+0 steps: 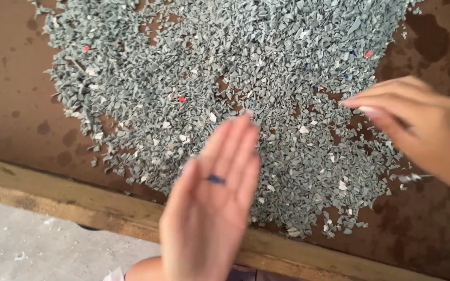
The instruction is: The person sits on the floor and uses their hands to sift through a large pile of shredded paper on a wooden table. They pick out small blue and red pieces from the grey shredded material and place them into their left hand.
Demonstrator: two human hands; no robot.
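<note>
One blue chip lies on my open left palm, picked clear of the grey heap.

My left hand is spread flat, palm up, fingers loose and gripping nothing; the small blue chip simply rests near the middle of the palm, above the wooden edge board. My right hand hovers over the right side of the pile of grey plastic flakes on the brown board, fingertips drawn together as if to pinch; I cannot tell whether they hold a flake. I judge the careful way is to keep the left palm level so the chip doesn't slide off, and to pinch odd-coloured bits singly, like the red flake or the blue specks close to the right fingertips, without dragging grey ones along.
</note>
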